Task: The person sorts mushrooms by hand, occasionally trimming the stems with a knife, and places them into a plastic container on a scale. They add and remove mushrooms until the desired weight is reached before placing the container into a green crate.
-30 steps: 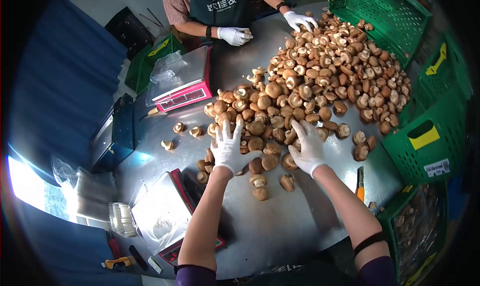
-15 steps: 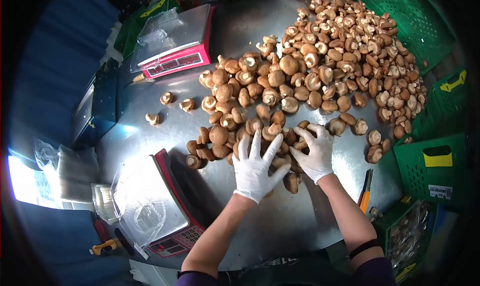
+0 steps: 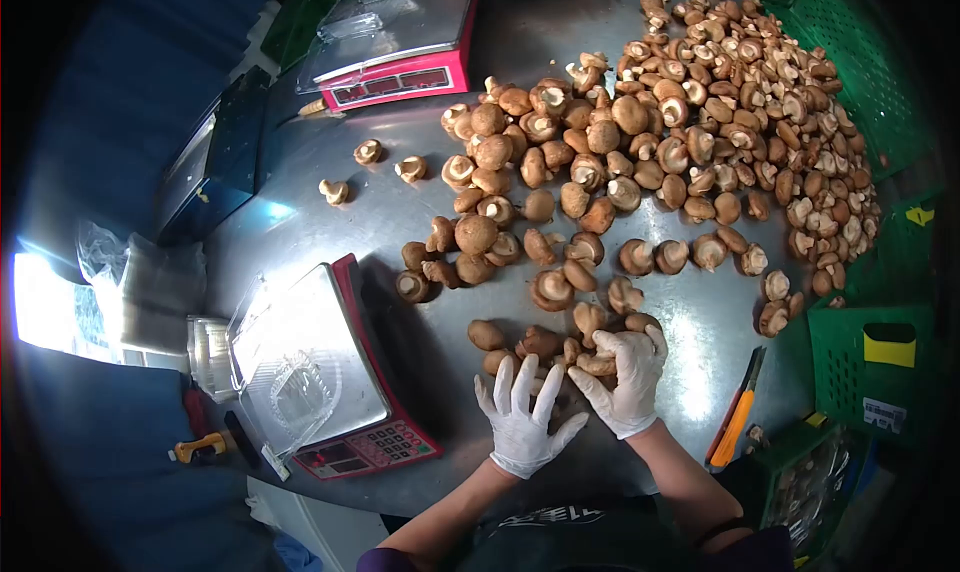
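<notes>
My left hand (image 3: 524,418), in a white glove, has its fingers spread at the near edge of a small group of brown mushrooms (image 3: 541,341). To its right, my gloved right hand (image 3: 627,379) rests beside and partly over the same group, thumb and fingers apart around a mushroom (image 3: 596,363). Its fingertips touch mushrooms, and neither hand has closed on one. Beyond the hands, more loose mushrooms (image 3: 476,234) lie on the metal table (image 3: 560,452), and a large heap (image 3: 740,102) spreads toward the back right.
A red scale (image 3: 390,412) with a clear plastic tray stands left of my hands. Another red scale (image 3: 400,80) is farther back. An orange-handled knife (image 3: 735,422) lies at the right. Green crates (image 3: 845,372) line the right side. Three single mushrooms lie between the scales.
Both my hands have come nearer to my body, and a small group of mushrooms now lies apart from the pile. The view has shifted, and the other person's gloved hands have mostly left it.
</notes>
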The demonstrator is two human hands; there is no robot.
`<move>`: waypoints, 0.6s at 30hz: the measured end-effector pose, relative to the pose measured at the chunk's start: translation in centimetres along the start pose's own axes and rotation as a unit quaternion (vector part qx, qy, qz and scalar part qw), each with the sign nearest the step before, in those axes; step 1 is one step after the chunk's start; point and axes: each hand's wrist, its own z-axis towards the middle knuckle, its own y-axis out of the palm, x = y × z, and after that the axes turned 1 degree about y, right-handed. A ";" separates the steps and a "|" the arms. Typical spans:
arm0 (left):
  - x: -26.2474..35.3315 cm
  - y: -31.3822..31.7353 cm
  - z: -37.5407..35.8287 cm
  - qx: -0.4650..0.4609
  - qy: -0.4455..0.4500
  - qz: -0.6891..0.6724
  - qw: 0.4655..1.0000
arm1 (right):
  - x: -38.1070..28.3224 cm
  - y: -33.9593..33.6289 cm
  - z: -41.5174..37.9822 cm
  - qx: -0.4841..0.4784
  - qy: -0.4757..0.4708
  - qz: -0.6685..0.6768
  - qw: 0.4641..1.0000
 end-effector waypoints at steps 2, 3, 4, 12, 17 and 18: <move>-0.8 -1.3 1.4 0.029 -0.007 -0.045 0.999 | 0.8 0.0 0.9 0.018 0.013 0.025 0.999; -1.4 -2.0 3.3 0.059 -0.021 -0.041 0.997 | 1.5 0.2 1.4 0.039 0.048 0.042 0.997; -1.9 -2.9 5.7 0.098 -0.032 -0.030 0.994 | 2.1 0.2 2.3 0.050 0.066 0.046 0.995; -8.5 -0.4 18.1 -0.015 -0.180 0.072 0.981 | 5.6 2.7 8.4 -0.026 0.053 -0.060 0.996; -6.7 -1.3 12.9 0.040 -0.064 0.081 0.994 | 4.0 1.7 6.2 0.008 0.040 -0.022 0.999; -6.1 -1.4 11.7 0.051 -0.054 0.097 0.993 | 3.9 1.3 5.5 0.007 0.045 -0.012 0.999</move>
